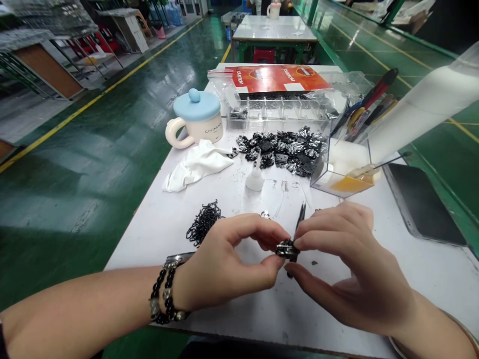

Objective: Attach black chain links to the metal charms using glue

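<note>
Both hands meet above the near part of the white table. My left hand pinches a small black metal piece between thumb and forefinger. My right hand pinches the same piece from the other side and also holds black tweezers that stick up between its fingers. A beaded bracelet and a watch sit on my left wrist. A heap of thin black hooks lies just left of my left hand.
A pile of black metal parts lies mid-table, with a small white glue bottle and a white cloth before it. Behind stand a blue-lidded mug, a clear compartment box, a clear tool holder and a dark tablet.
</note>
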`<state>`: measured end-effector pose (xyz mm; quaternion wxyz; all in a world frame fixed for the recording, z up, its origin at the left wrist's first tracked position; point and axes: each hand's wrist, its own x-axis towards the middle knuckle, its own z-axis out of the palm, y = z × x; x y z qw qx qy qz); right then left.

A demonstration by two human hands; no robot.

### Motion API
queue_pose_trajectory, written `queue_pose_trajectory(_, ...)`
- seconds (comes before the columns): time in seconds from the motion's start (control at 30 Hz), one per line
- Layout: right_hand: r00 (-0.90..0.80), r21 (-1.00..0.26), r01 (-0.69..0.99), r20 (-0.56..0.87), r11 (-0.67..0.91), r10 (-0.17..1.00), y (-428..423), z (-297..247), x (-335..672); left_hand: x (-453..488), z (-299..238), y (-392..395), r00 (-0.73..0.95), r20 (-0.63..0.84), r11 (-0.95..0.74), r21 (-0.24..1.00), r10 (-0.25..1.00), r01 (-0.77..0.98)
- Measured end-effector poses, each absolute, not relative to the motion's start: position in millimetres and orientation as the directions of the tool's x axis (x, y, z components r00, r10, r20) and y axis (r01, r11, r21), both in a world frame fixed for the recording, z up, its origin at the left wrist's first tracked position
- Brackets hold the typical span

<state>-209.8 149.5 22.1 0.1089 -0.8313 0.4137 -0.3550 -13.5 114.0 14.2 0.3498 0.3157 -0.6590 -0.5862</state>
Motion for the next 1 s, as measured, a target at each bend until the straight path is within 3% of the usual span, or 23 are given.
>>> queue_pose_trajectory(0.1,0.397,-0.524,-0.572,0.497,-0.632,-0.771,149.5,23.2,-210.8,-12.3,15.1,116.2,-0.519,0.392,0.479,0.877,-0.760,-0.038)
queue_pose_trajectory(0.2,0.408,-0.525,-0.571,0.486,-0.631,-0.773,149.1,25.5,-211.6,-12.0,16.3,116.1,-0.519,0.485,0.602,0.796,-0.704,-0.072)
queue_pose_trajectory(0.43,0.431,-0.483,-0.585,0.495,-0.652,-0.754,147.7,27.9,-211.0,-12.3,17.2,114.6,-0.529,0.560,0.702,0.705,-0.638,-0.100)
queue_pose_trajectory(0.7,0.422,-0.431,-0.619,0.522,-0.656,-0.741,145.7,20.6,-210.9,-7.5,8.5,118.5,-0.485,0.545,0.663,0.743,-0.683,-0.098)
queue_pose_trajectory(1.0,0.443,-0.458,-0.608,0.481,-0.648,-0.756,145.4,8.9,-205.9,-8.3,12.0,117.9,-0.504,0.600,0.725,0.684,-0.622,-0.079)
